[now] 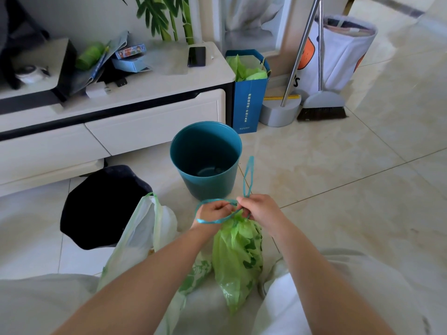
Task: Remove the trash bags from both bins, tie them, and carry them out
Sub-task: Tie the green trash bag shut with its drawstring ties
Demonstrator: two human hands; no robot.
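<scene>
A green trash bag (pixel 238 259) stands on the floor between my knees, its neck gathered. My left hand (pixel 214 211) and my right hand (pixel 257 207) both grip its blue drawstring (pixel 248 176) just above the neck; one loop circles my left wrist, another sticks up past my right hand. A second, paler green-white bag (pixel 142 235) leans to the left, its mouth open. Behind them the teal bin (pixel 205 160) holds no bag. The black bin (pixel 101 206) sits to its left, dark inside.
A white TV cabinet (pixel 150 122) with drawers runs along the left. A blue paper bag (pixel 250 93) with green plastic, a dustpan (pixel 279 112) and broom (pixel 323 110), and a white laundry bag (pixel 338 52) stand at the back. Tiled floor (pixel 362 177) stretches right.
</scene>
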